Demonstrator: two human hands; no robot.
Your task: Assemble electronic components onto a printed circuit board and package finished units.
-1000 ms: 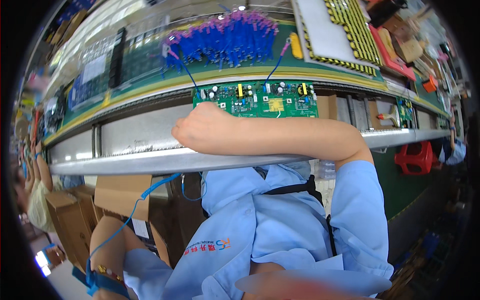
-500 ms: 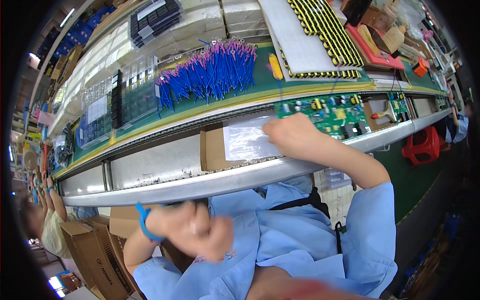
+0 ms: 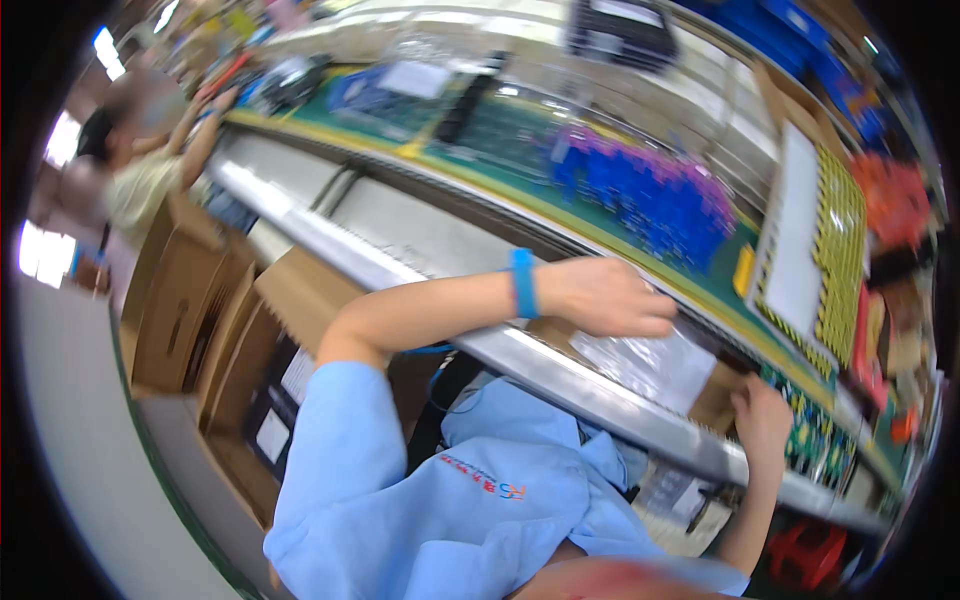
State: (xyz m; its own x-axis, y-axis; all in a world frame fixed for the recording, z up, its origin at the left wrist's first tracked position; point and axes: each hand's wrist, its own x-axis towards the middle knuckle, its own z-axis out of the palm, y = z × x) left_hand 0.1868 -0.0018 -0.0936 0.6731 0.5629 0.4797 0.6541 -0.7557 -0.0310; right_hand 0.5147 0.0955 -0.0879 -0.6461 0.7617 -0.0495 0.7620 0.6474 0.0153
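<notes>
My left hand, with a blue wristband, hangs over clear plastic bags in a cardboard tray. Its fingers are curled together, and whatever they may hold is hidden. My right hand is at the right end of the tray, beside a green circuit board. Its fingers are bent inward; I cannot make out anything between them. The picture is somewhat smeared by motion.
A metal rail runs along the bench front. Behind it stand a bundle of blue wires with pink ends, a clear compartment box and a white board with yellow-black parts. Open cartons sit at left, near another person.
The view has swung left and tilted. My left hand has risen from in front of my chest to above the plastic bags. My right hand now shows nearer the tray's right end.
</notes>
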